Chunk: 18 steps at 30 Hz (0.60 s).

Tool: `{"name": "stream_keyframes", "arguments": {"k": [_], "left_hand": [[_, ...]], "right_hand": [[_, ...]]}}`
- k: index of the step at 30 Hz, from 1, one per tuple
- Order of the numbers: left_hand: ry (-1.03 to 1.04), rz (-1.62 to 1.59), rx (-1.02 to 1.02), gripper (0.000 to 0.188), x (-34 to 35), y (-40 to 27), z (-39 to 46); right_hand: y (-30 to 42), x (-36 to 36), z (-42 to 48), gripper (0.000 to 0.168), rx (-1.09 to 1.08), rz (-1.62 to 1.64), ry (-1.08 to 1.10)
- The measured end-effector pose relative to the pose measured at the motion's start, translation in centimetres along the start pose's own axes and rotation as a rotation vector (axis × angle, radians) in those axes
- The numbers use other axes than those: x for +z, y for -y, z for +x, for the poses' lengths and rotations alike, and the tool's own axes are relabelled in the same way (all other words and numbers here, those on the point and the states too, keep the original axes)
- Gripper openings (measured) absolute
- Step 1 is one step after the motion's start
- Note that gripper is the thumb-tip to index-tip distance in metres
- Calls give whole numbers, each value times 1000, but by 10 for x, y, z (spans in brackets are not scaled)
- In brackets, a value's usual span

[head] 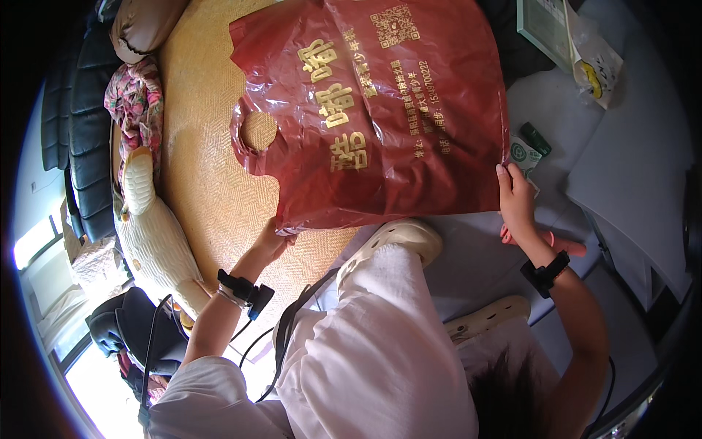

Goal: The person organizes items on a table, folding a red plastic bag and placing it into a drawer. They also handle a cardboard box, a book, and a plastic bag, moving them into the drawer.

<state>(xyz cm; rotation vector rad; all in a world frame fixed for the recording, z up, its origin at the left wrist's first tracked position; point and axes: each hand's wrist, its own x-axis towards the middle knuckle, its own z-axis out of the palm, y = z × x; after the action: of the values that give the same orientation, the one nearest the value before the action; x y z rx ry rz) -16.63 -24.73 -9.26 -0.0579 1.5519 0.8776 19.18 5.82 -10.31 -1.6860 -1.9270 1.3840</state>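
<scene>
A dark red plastic carrier bag (367, 110) with gold writing and a printed code lies flat, spread over a woven mat. Its cut-out handle hole points left, and the mat shows through it. My left hand (272, 240) pinches the bag's near left corner, by the handle end. At the near right corner, on the bag's bottom edge, my right hand (514, 192) holds the plastic between thumb and fingers. The bag's near edge runs fairly straight between both hands.
Left of the woven mat (203, 137) are a white goose-shaped plush (156, 241) and a floral cloth (137, 99). A dark green cylinder (535, 139) and a pink object (559, 244) lie on the right. Cream clogs (411, 236) and black cables (290, 324) are close to me.
</scene>
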Motion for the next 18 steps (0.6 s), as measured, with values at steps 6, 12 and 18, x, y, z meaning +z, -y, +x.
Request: {"name": "stream_keyframes", "arguments": {"k": [6,12,18], "left_hand": [[-118,507,13,15,-27,-9,9],[-508,875,760,15,-67,-109,38],[-685,584,821,30,-55,-236,95]], "right_hand": [[14,-15,6,21,1,-174,175],[42,-24,54,20,-428,-168,-164],[92,-29,144,19,-652,-190,-273]]}}
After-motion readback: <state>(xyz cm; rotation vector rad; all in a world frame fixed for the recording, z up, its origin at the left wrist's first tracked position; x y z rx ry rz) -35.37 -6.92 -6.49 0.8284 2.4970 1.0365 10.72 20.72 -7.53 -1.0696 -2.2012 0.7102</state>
